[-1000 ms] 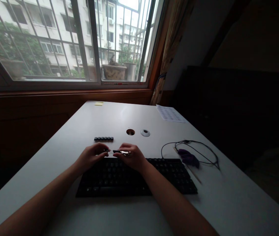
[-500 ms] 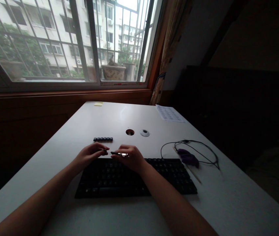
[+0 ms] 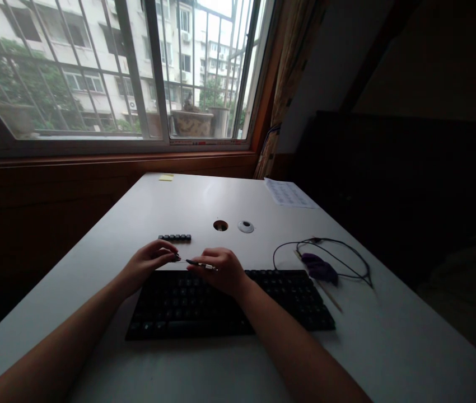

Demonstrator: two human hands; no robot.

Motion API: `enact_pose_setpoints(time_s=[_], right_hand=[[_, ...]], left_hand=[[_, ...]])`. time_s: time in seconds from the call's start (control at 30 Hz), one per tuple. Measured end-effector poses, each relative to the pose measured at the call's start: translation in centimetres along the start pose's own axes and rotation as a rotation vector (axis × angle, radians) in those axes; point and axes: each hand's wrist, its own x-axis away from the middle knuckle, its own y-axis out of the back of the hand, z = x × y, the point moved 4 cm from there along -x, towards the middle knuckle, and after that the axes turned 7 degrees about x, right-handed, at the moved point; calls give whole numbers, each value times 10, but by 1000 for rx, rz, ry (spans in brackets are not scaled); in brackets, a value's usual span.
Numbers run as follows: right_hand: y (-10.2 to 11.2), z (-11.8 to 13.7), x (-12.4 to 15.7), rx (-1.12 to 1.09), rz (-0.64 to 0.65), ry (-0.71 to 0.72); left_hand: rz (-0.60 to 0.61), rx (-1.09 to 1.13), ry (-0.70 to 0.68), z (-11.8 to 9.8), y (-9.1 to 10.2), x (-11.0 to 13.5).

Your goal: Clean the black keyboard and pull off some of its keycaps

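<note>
My left hand (image 3: 149, 262) is closed in a pinch on a small dark piece (image 3: 177, 257), seemingly a keycap, above the back left of the keyboard. Facing it, my right hand (image 3: 221, 267) grips a slim pen-like tool (image 3: 201, 265) with a dark front and a shiny silver part. A thin pale line shows between the tool's front and the left fingertips. Beneath both hands lies a black keyboard (image 3: 187, 327), partly covered by my right hand and forearm. A short row of black keycaps (image 3: 178, 238) stands on the white desk just beyond my left hand.
Right of the keyboard lie a dark purple cloth (image 3: 318, 267), a thin stick (image 3: 330, 296) and a looped black cable (image 3: 347, 252). Farther back are a round desk hole (image 3: 220, 225), its cover (image 3: 246, 226), a printed sheet (image 3: 289, 194) and a yellow note (image 3: 166, 177).
The view shifts slightly. Both hands stay in nearly the same place; the tool in my right hand has turned a little, and its metal part shines less.
</note>
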Motion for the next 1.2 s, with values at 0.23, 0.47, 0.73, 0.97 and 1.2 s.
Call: enact_pose_setpoints(time_s=[0.23, 0.47, 0.73, 0.97, 1.2], right_hand=[[1, 4, 0, 126, -14, -26], [2, 2, 1, 102, -8, -59], [10, -2, -3, 101, -102, -166], [12, -2, -3, 140, -70, -151], [3, 4, -3, 192, 53, 2]], left_hand=[[-32, 7, -100, -5, -4, -1], [-95, 18, -82, -2, -1, -2], [-144, 69, 2, 1, 2, 2], [-51, 20, -58, -2, -4, 1], [-42, -26, -64, 7, -8, 2]])
